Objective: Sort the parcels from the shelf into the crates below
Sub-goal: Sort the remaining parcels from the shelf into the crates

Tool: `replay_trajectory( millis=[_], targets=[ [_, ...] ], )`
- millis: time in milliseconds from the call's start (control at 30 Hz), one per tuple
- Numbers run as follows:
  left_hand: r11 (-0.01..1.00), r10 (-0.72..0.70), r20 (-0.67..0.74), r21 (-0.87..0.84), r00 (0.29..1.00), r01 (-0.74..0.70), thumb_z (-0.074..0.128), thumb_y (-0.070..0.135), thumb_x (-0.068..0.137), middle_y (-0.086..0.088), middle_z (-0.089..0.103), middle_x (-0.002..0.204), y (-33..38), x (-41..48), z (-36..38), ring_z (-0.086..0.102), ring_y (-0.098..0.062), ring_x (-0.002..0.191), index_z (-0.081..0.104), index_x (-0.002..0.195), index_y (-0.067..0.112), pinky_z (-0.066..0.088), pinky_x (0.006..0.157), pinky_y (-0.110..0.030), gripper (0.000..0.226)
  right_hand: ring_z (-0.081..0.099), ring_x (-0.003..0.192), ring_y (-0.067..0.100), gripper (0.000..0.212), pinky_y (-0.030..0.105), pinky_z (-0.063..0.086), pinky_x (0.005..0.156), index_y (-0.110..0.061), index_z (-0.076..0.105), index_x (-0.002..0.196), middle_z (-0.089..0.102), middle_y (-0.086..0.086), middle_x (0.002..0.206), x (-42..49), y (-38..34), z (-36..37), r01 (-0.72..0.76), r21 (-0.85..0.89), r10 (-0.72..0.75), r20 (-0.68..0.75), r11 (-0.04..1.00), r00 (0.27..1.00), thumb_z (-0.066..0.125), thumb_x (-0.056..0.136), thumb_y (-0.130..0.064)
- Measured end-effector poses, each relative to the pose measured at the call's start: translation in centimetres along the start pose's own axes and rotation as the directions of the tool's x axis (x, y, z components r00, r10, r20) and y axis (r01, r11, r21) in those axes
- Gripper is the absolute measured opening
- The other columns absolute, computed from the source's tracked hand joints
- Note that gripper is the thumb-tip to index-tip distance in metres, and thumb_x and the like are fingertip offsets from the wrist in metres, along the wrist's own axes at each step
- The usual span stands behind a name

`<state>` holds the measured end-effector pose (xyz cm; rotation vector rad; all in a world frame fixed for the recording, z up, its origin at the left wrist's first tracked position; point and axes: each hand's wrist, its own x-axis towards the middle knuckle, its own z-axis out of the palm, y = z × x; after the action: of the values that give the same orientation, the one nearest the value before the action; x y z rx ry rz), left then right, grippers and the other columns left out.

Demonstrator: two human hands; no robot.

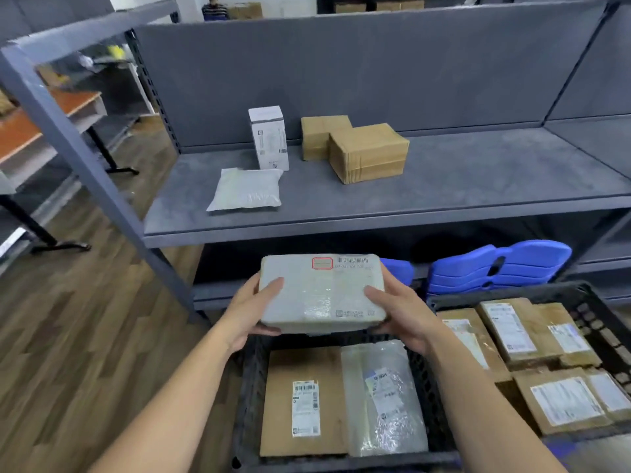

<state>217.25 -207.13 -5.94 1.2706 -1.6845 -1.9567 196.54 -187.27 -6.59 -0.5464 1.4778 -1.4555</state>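
Note:
I hold a flat white parcel [321, 291] with a red-framed label and barcode, level, above the near black crate [247, 387]. My left hand [252, 308] grips its left edge and my right hand [401, 310] grips its right edge. That crate contains a brown cardboard parcel [304, 401] and a clear plastic mailer [384, 397]. A second black crate [596, 322] on the right holds several brown labelled boxes. On the grey shelf [478, 179] remain a white upright box [269, 138], a white padded mailer [247, 189] and two brown cartons [368, 151].
Blue stacked plastic bins [495, 268] sit under the shelf behind the crates. A slanted grey shelf post [85, 158] runs down the left. Wooden floor [85, 319] lies to the left, with an orange-topped table [41, 128] beyond.

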Motion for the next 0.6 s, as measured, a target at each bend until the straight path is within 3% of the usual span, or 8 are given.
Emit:
replay_trajectory(
  millis=[100,200,267,333,500,600],
  targets=[
    [0.992,-0.044,-0.113,0.114,0.993,0.057,0.061,0.038,0.103,-0.002,0.068,0.126,-4.3,2.0,0.8,0.069,-0.023,0.104,0.052,0.141,0.029,0.066,0.065,-0.049,0.040,0.072,0.110,0.023,0.043,0.041,0.061,0.070,-0.052,0.060,0.130,0.074,-0.011,0.125,1.6,5.1,0.4,-0.091,-0.094,0.085,-0.072,0.991,0.994,0.060,0.104,-0.019],
    [0.980,-0.050,-0.036,0.192,0.998,0.057,0.067,0.035,0.101,0.002,0.069,0.129,-8.6,4.7,0.5,0.072,-0.024,0.103,0.050,0.139,0.040,0.065,0.065,-0.051,0.042,0.075,0.105,0.025,0.043,0.053,0.064,0.080,-0.042,0.066,0.130,0.078,-0.008,0.116,3.1,10.4,0.1,-0.127,-0.065,0.117,-0.140,0.990,0.983,0.074,0.095,-0.018],
    [0.975,-0.070,0.029,0.213,0.997,0.062,0.079,0.036,0.092,0.004,0.069,0.132,-9.8,6.1,-0.7,0.072,-0.025,0.107,0.045,0.147,0.039,0.064,0.061,-0.049,0.064,0.078,0.100,0.023,0.045,0.042,0.064,0.072,-0.028,0.068,0.131,0.079,-0.003,0.114,3.7,12.1,-0.3,-0.140,-0.010,0.136,-0.158,0.990,0.978,0.079,0.091,-0.012],
    [0.946,-0.095,0.080,0.317,0.992,0.065,0.079,0.036,0.091,0.002,0.069,0.130,-10.1,6.3,-1.4,0.072,-0.026,0.107,0.049,0.145,0.038,0.064,0.061,-0.046,0.062,0.078,0.098,0.022,0.043,0.035,0.061,0.068,-0.023,0.070,0.128,0.080,-0.001,0.112,3.7,12.9,-0.8,-0.151,-0.017,0.146,-0.165,0.988,0.975,0.080,0.089,-0.009],
    [0.944,-0.161,0.071,0.302,0.984,0.133,0.071,0.029,0.099,0.002,0.067,0.123,-12.3,5.6,-1.6,0.070,-0.026,0.108,0.053,0.135,0.032,0.064,0.063,-0.045,0.040,0.079,0.093,0.021,0.032,0.043,0.064,0.073,-0.030,0.073,0.120,0.080,-0.005,0.107,3.5,13.9,-1.4,-0.187,-0.085,0.172,-0.154,0.979,0.973,0.082,0.090,-0.021],
    [0.948,-0.144,-0.070,0.278,0.987,0.158,0.072,0.023,0.098,0.001,0.065,0.124,-14.8,6.2,-1.2,0.069,-0.025,0.108,0.046,0.144,0.026,0.065,0.070,-0.049,0.053,0.076,0.092,0.016,0.026,0.043,0.062,0.077,-0.033,0.073,0.117,0.079,-0.012,0.106,4.4,15.6,-1.1,-0.223,-0.102,0.201,-0.190,0.970,0.961,0.078,0.093,-0.024]
  ],
)
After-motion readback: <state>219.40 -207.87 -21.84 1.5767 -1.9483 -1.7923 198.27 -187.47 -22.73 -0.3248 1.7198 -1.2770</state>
